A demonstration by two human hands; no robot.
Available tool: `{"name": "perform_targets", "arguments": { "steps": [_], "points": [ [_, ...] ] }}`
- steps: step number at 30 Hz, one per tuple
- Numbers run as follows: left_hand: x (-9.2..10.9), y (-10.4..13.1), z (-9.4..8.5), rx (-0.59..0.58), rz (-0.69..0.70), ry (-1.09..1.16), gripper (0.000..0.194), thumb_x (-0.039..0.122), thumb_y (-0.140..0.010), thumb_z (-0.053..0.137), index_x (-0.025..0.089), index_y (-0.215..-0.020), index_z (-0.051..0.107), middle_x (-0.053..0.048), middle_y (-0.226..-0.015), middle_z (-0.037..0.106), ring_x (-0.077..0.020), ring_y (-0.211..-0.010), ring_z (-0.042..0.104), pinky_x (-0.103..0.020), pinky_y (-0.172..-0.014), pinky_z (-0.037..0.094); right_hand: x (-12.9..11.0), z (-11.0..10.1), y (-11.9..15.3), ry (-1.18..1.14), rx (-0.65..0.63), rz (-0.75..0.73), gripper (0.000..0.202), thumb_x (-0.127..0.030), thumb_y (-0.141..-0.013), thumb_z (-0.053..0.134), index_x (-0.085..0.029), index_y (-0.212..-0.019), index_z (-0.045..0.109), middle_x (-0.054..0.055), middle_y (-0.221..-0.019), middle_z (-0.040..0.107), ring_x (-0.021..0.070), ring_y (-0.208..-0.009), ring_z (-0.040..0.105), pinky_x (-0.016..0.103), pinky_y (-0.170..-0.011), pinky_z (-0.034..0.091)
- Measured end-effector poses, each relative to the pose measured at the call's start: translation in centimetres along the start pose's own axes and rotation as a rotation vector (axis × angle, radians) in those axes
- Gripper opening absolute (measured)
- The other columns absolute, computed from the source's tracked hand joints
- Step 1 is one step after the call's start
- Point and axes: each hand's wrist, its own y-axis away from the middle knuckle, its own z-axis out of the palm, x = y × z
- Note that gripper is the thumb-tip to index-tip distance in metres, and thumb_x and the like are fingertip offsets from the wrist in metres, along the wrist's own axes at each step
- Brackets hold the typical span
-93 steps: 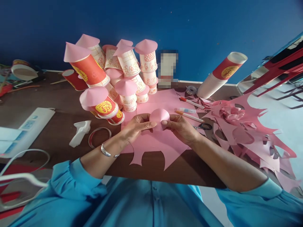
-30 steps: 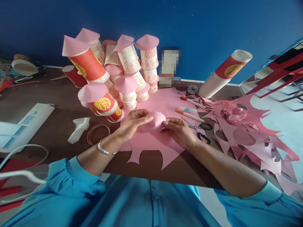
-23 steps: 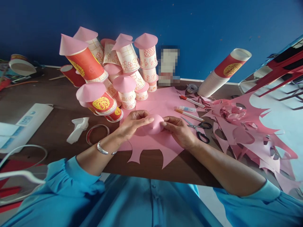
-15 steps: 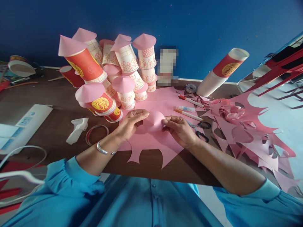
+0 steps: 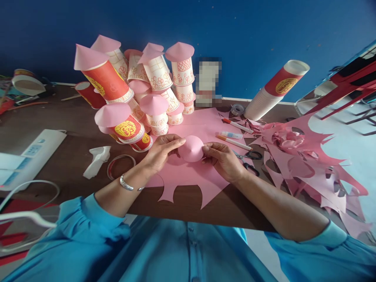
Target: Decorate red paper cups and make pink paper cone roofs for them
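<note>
A small pink paper cone [image 5: 190,149] is held up between my two hands, its tip pointing toward me. My left hand [image 5: 164,152] pinches its left edge between thumb and fingers. On the opposite edge, my right hand [image 5: 221,159] grips the cone the same way. Beneath both hands lies a large pink paper sheet [image 5: 188,176] with curved cut-outs along its front edge. Just right of my right hand are scissors [image 5: 249,160] with black handles, partly hidden by the hand. A glue stick [image 5: 231,135] and an orange-and-white marker [image 5: 235,142] rest behind it.
Paper-cup towers with pink cone roofs [image 5: 154,105] crowd the back left. A tall leaning stack of paper cups [image 5: 264,100] stands at the back right, near a tape roll [image 5: 236,110]. Pink paper scraps [image 5: 311,168] cover the right side. A tape ring [image 5: 120,166] and power strip [image 5: 38,156] lie left.
The cone has tilted slightly and turned a little in my fingers, showing a rounder, fuller outline. Both hands keep their pinch on its edges, nearly in the same place.
</note>
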Motion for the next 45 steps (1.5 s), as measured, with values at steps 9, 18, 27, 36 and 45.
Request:
{"name": "perform_targets", "arguments": {
  "steps": [9, 18, 27, 36, 45],
  "points": [
    [0.3, -0.6, -0.5, -0.041, -0.061, 0.018, 0.033, 0.045, -0.069, 0.089, 0.017, -0.069, 0.070, 0.001, -0.061, 0.062, -0.0101, -0.057, 0.053, -0.025, -0.056, 0.044, 0.2, -0.8, -0.5, 0.145, 0.026, -0.161, 0.050, -0.042, -0.076, 0.087, -0.021, -0.116, 0.066, -0.003, -0.076, 0.069, 0.0158, -0.072, 0.067, 0.031, -0.068, 0.057],
    [2.8, 1.2, -1.4, 0.038, 0.008, -0.027, 0.035, 0.042, -0.066, 0.092, 0.014, -0.077, 0.073, -0.002, -0.075, 0.070, -0.0161, -0.073, 0.065, -0.031, -0.068, 0.056, 1.2, -1.8, -0.5, 1.338, -0.048, -0.727, 0.019, -0.015, -0.094, 0.055, -0.020, -0.102, 0.072, 0.012, -0.106, 0.076, 0.0247, -0.095, 0.070, 0.038, -0.085, 0.056],
    [1.2, 6.3, -5.8, 0.261, -0.079, -0.175, 0.044, 0.051, -0.062, 0.094, 0.015, -0.080, 0.076, -0.003, -0.077, 0.070, -0.0176, -0.073, 0.064, -0.034, -0.071, 0.061, 2.2, -1.4, -0.4, 1.622, -0.143, -0.827, 0.025, -0.018, -0.101, 0.054, -0.018, -0.116, 0.074, 0.014, -0.118, 0.075, 0.0283, -0.112, 0.066, 0.043, -0.098, 0.054],
    [0.4, 8.5, -8.3, 0.384, -0.040, -0.267, 0.055, 0.059, -0.055, 0.095, 0.014, -0.080, 0.077, -0.004, -0.076, 0.072, -0.0171, -0.070, 0.066, -0.030, -0.064, 0.061, 2.4, -1.1, -0.1, 1.701, -0.168, -0.833, 0.030, -0.019, -0.099, 0.059, -0.017, -0.127, 0.071, 0.014, -0.130, 0.074, 0.0299, -0.122, 0.067, 0.046, -0.104, 0.054],
    [1.5, 8.4, -10.6, 0.407, -0.106, -0.383, 0.053, 0.056, -0.054, 0.096, 0.015, -0.082, 0.077, -0.004, -0.064, 0.072, -0.0159, -0.056, 0.068, -0.026, -0.055, 0.056, 2.2, -1.1, -0.1, 1.733, -0.178, -0.829, 0.029, -0.024, -0.103, 0.057, -0.018, -0.128, 0.070, 0.014, -0.130, 0.074, 0.0300, -0.119, 0.067, 0.045, -0.101, 0.055]
  ]
}}
